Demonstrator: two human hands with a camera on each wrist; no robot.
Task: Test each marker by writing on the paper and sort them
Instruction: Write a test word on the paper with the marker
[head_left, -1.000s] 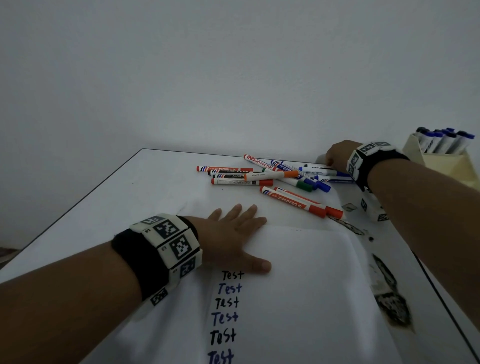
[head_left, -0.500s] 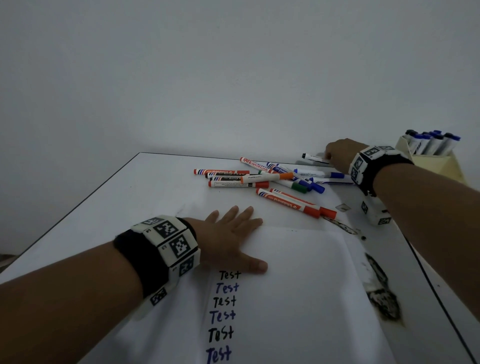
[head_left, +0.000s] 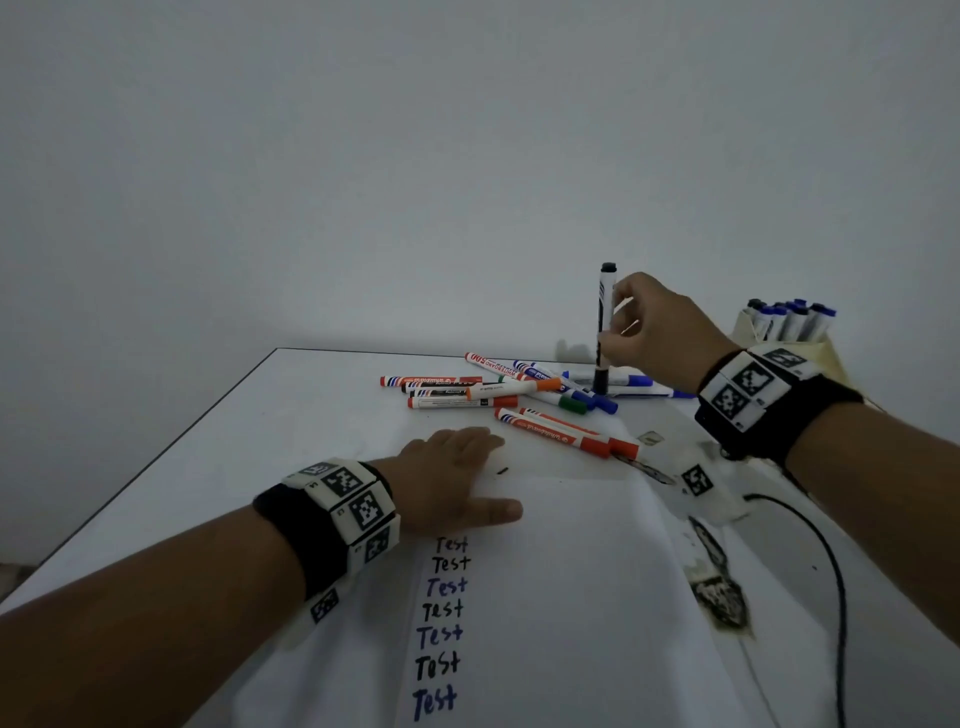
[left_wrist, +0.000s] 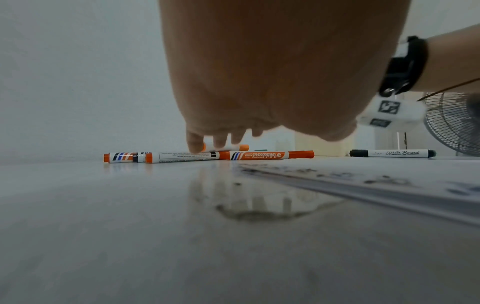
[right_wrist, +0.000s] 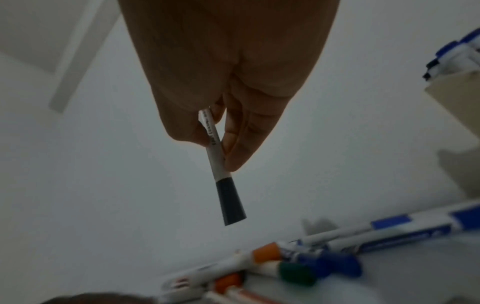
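My right hand (head_left: 631, 325) pinches a black-capped white marker (head_left: 604, 332) and holds it upright above the marker pile, cap end down (right_wrist: 230, 202). The fingers (right_wrist: 233, 142) curl round its barrel. Several markers with orange, blue and green caps (head_left: 524, 397) lie scattered on the table behind the paper. The white paper (head_left: 545, 597) carries a column of "Test" words in black and blue. My left hand (head_left: 457, 483) lies flat with straight fingers on the paper's top left corner, holding nothing.
A cream holder (head_left: 779, 338) with several blue-capped markers stands at the far right. A black cable (head_left: 831, 571) runs over the table's right side, beside dark ink stains (head_left: 719, 597). The table's left edge (head_left: 156, 467) runs diagonally. A fan (left_wrist: 454, 123) shows in the left wrist view.
My right hand has picked a black marker out of the far side of the pile and raised it upright. My left hand has stayed flat on the paper.
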